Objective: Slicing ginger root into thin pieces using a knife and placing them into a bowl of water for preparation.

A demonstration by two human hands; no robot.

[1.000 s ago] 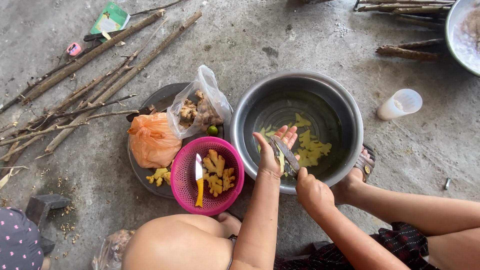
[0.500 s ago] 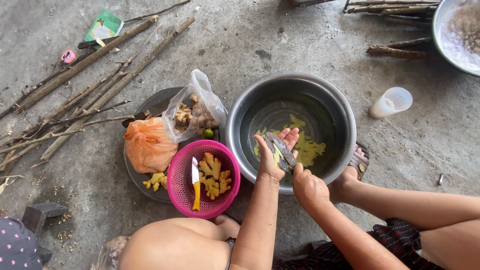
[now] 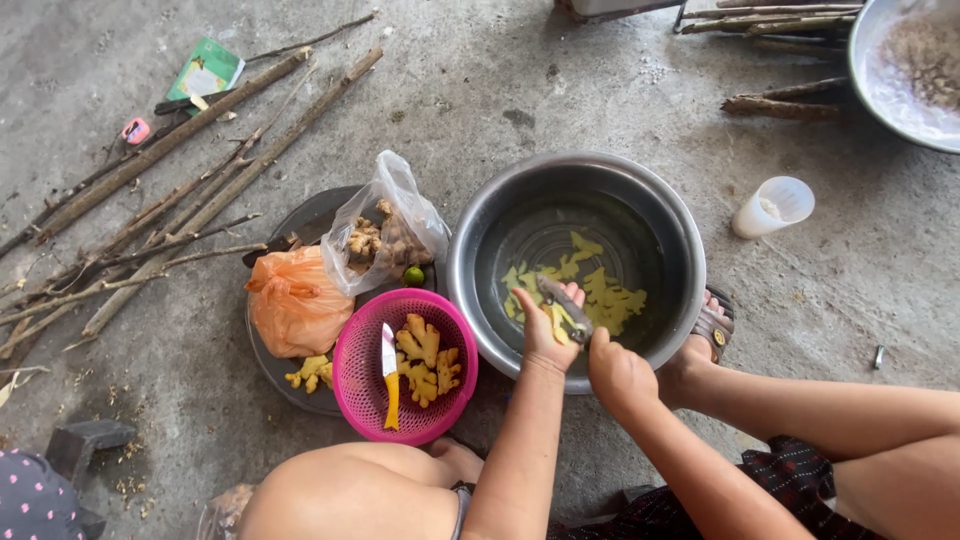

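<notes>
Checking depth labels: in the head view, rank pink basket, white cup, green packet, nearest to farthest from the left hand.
Measured from the left hand over the steel basin:
1. Pink basket, just to its left, holding a yellow-handled knife.
2. White cup, up and to the right, past the basin.
3. Green packet, far upper left by the sticks.

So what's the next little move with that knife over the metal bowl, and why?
Probably draw the knife in the right hand through the yellow piece on the left hand, so the slice drops into the metal bowl, where cut slices already lie in water.
</notes>
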